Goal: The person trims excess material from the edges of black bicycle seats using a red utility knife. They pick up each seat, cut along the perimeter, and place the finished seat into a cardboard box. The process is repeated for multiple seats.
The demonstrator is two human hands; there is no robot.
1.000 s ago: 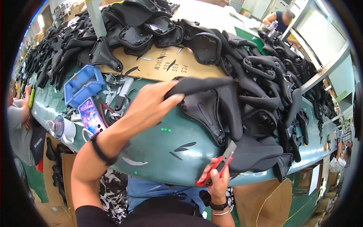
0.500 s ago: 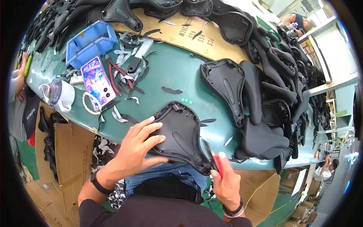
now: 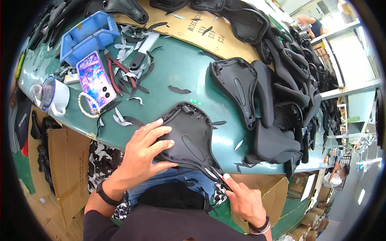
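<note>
A black bicycle saddle (image 3: 189,136) lies underside up at the table's front edge, its narrow nose pointing toward me and to the right. My left hand (image 3: 150,144) grips its left side, fingers spread across the hollow underside and thumb by the lower rim. My right hand (image 3: 245,199) is closed round a slim dark tool, which looks like a utility knife (image 3: 226,181). The tool's front end lies at the saddle's nose; whether it touches is too blurred to tell. My fingers cover most of its handle.
More saddles (image 3: 237,86) are heaped on the right. Beyond my left hand are a phone (image 3: 94,76), red-handled pliers (image 3: 120,70), dark offcuts (image 3: 179,89), a blue bin (image 3: 86,38) and a white mug (image 3: 60,96). Cardboard (image 3: 201,32) lies at the back; an open carton (image 3: 265,197) stands below right.
My right hand has moved down and outward, and the tool has swung from beside the saddle to its nose. My left hand keeps its hold. The whole view has shifted slightly.
</note>
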